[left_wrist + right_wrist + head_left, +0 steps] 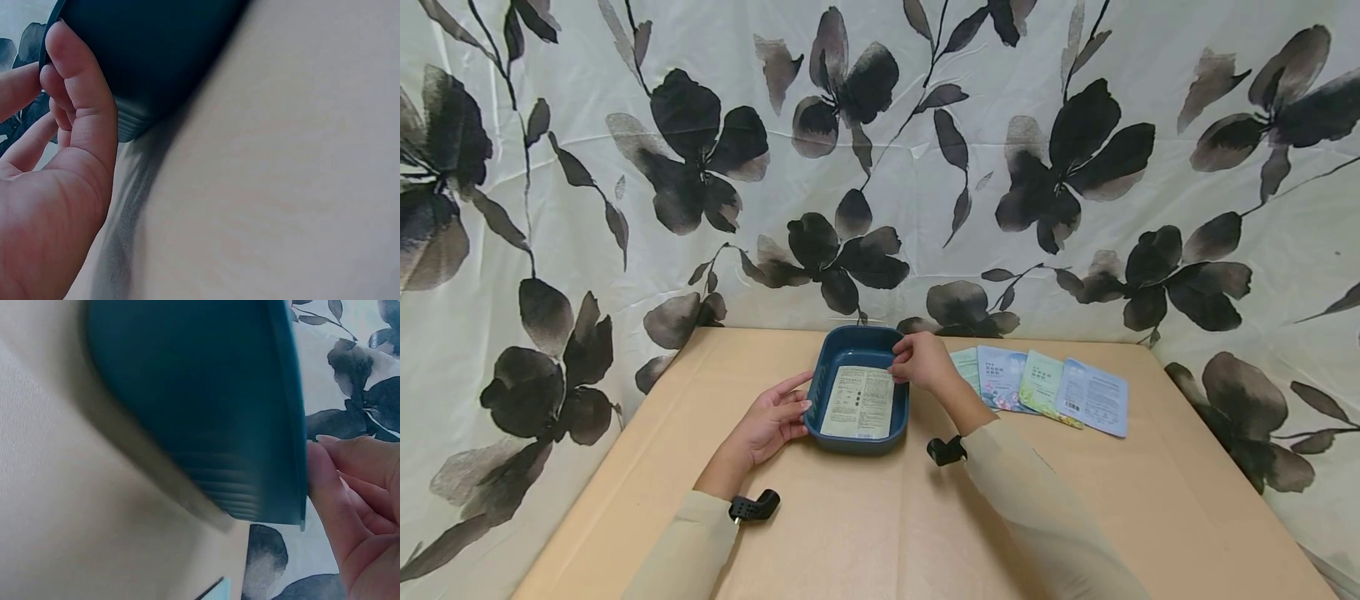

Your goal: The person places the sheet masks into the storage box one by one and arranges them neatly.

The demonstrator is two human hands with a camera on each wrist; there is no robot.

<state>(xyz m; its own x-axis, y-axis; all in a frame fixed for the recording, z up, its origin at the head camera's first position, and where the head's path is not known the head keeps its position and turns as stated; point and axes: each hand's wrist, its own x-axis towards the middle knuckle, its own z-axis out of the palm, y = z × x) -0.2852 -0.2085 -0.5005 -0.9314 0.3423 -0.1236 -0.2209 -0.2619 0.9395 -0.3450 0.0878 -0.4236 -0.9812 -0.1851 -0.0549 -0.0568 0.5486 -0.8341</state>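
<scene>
A dark blue rectangular basin (859,445) stands at the far middle of the table. Inside it lies a pale printed packet (857,402), covered in small text. My left hand (772,419) is at the basin's left wall, fingers loosely extended and fingertips touching it; the left wrist view shows fingers (75,69) against the outside near the rim. Over the right rim reaches my right hand (922,362), thumb and forefinger pinching the packet's upper right edge. In the right wrist view, one of its fingers (322,465) rests at the basin's rim.
Right of the basin lie several overlapping packets: a blue one (1093,397), a green one (1042,385), a flowered blue one (1000,377) and a pale green one (966,367). A floral curtain (940,183) hangs behind the tan table (850,533).
</scene>
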